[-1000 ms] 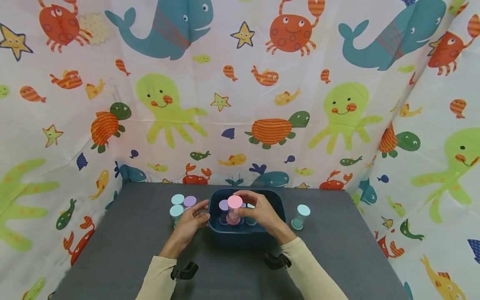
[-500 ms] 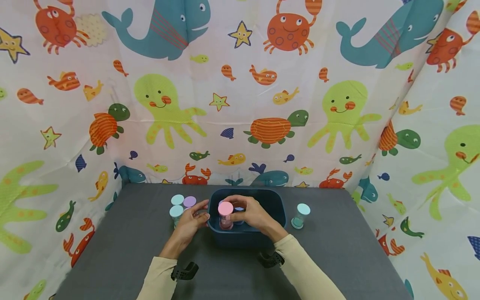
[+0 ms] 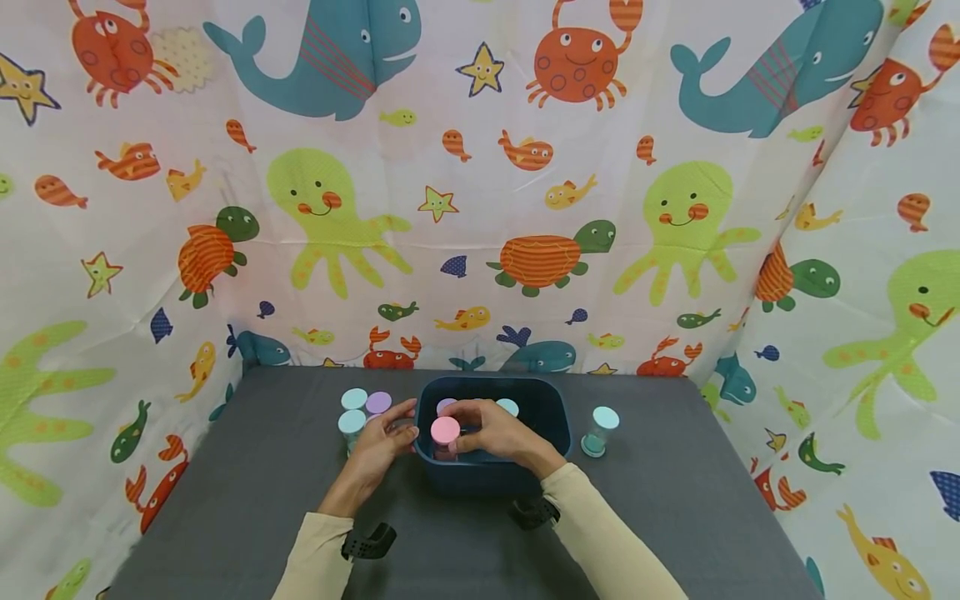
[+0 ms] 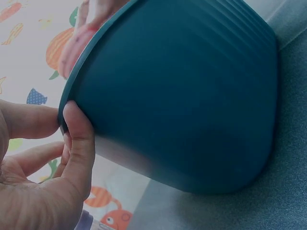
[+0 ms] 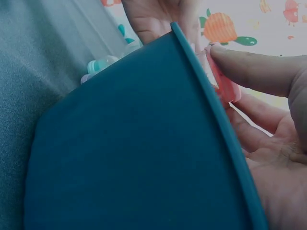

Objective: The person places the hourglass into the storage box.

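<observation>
Pink-lidded jar (image 3: pixel 445 435) lower, nearer bin's (image 3: pixel 491 479) front-left

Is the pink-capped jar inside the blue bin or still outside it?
Inside. The pink-capped jar sits below the blue bin's rim at its near-left corner, upright, held by the right hand.

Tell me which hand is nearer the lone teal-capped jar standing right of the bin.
Right. The right hand is inside the blue bin, gripping the pink-capped jar; the lone jar stands just beyond that bin's right wall. The left hand pinches the bin's opposite rim.
</observation>
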Demonstrator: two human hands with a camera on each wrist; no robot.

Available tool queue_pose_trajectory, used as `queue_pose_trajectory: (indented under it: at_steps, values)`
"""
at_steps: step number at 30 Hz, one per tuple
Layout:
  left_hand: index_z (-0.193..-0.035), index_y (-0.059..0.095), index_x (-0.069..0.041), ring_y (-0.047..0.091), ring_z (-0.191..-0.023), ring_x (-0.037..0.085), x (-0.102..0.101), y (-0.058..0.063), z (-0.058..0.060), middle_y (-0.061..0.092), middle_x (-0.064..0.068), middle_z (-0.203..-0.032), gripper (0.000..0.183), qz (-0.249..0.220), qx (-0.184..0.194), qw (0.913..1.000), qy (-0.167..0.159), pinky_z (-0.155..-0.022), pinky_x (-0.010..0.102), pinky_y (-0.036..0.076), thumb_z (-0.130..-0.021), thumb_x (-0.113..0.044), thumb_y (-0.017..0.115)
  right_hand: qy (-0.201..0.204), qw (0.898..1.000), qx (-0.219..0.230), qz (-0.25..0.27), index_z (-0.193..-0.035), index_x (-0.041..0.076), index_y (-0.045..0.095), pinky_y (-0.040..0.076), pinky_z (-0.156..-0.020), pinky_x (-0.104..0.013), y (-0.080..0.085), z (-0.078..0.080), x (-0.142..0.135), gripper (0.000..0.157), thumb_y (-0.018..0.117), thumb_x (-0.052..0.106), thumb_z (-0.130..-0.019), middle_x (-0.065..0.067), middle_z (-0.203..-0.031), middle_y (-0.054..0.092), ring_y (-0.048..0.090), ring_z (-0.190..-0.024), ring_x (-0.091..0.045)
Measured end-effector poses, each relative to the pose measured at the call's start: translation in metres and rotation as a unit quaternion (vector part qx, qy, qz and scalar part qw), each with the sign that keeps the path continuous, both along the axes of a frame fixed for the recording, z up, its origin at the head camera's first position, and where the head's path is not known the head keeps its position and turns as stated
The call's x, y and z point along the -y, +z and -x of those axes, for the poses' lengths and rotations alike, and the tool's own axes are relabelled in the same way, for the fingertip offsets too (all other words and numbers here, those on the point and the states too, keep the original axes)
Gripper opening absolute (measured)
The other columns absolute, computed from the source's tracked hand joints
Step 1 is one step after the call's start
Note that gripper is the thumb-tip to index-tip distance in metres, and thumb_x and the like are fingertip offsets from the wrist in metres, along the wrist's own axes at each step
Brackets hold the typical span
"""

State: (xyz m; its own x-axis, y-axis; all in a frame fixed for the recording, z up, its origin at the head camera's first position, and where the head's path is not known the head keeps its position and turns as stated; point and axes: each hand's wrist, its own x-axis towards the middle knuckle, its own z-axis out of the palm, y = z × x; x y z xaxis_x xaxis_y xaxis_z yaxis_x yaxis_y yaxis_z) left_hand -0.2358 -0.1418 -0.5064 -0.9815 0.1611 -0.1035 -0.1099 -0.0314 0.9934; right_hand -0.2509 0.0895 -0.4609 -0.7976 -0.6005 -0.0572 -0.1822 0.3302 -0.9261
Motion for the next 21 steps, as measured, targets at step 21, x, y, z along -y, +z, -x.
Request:
queue_pose_trajectory:
  at_steps: [21]
  values:
    - [-0.146,0.045,-0.006,0.060,-0.095,0.017,0.001,-0.001,-0.001,0.047,0.021,-0.136,0.053,0.008,-0.009,0.9999,-0.007,-0.078,0.023,0.055,-0.095,0.000,0.057,0.031,0.997,-0.032,-0.064,-0.114,0.014,0.065,0.045,-0.104,-0.049,-0.017,0.013,0.014,0.033,0.076,0.007,-0.084,0.000,-0.111,0.067,0.061,-0.106,-0.020]
